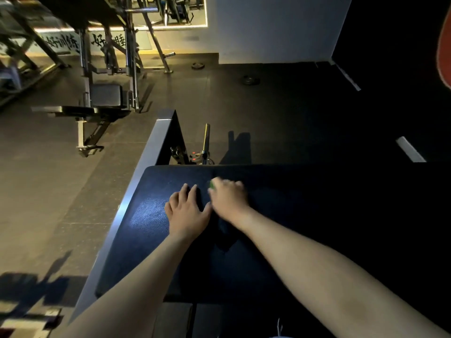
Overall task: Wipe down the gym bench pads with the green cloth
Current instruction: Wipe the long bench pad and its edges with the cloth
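Risk: my right hand (228, 198) bunches the green cloth (211, 184), mid-frame on the dark bench pad (151, 215), its grip curled over all but a sliver, left hand (186, 211) spread flat beside it; bunched cloth may skip patches.

Dim gym: dark rubber floor (61, 191), weight machine (105, 93) upper left, lit mirror (170, 11) top, white wall (268, 28) upper right.

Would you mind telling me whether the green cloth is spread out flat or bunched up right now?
Bunched up, most likely: only a small blurred bit of the green cloth shows beyond the right hand, which covers it on the bench pad.
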`<state>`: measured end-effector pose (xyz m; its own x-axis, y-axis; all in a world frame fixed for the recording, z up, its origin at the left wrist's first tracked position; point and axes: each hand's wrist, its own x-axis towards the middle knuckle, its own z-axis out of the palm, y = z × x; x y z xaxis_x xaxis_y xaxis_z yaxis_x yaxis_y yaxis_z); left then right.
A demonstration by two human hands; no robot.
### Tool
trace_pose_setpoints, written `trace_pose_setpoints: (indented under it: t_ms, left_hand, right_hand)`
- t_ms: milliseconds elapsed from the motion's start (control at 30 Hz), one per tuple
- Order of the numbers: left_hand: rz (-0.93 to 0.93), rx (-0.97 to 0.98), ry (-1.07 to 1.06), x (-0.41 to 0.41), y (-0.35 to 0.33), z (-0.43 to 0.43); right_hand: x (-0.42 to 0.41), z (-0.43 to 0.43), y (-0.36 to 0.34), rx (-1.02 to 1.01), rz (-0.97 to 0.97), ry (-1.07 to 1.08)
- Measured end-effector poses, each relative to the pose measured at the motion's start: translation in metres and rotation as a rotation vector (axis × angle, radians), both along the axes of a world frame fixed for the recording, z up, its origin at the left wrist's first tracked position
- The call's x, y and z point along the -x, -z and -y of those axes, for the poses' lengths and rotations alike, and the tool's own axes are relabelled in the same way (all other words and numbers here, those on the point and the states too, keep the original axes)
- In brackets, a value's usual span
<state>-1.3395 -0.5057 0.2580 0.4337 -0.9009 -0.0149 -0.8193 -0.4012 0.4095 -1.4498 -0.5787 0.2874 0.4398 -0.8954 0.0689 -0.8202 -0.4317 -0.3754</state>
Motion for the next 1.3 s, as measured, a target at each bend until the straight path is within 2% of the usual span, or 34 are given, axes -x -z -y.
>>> trace_pose_setpoints:
  t_ms: [100,200,400,533,633,867,967,1033,1100,1200,1300]
  left_hand:
    - [-0.016,0.005,0.021,-0.007,0.004,-0.002]
    - [0.022,0.028,0.034,-0.006,0.001,-0.001]
    - [0.038,0.004,0.018,-0.004,0.004,0.003]
    - [0.075,-0.01,0.035,-0.004,0.005,0.002]
    - [0.093,-0.009,0.052,-0.005,0.003,0.0]
    - [0.1,-0.016,0.08,-0.006,0.003,-0.003]
    - [0.092,-0.024,0.085,-0.006,0.004,-0.002]
    - [0.08,-0.023,0.077,-0.005,0.002,-0.002]
    - [0.058,-0.022,0.066,-0.005,0.002,-0.001]
    - [0.051,0.01,0.065,-0.004,0.002,-0.001]
    - [0.074,-0.019,0.076,-0.004,0.003,-0.001]
  right_hand:
    - [-0.024,-0.008,-0.003,-0.052,-0.003,-0.144]
    - [-0.008,0.018,-0.002,0.039,-0.094,-0.169]
    - [-0.013,0.023,0.0,-0.215,-0.05,-0.323]
    - [-0.004,0.025,0.003,-0.133,-0.071,-0.295]
    - [0.004,0.02,0.006,-0.035,-0.103,-0.229]
    - [0.069,0.038,0.015,0.079,-0.149,0.149]
    - [0.072,0.038,0.015,0.063,-0.057,0.267]
    - [0.054,0.034,0.01,0.003,0.123,0.209]
    - [0.025,0.025,0.006,-0.082,0.185,0.057]
    - [-0.007,0.011,0.008,-0.087,-0.023,-0.111]
    - [0.003,0.015,0.009,-0.019,-0.132,-0.12]
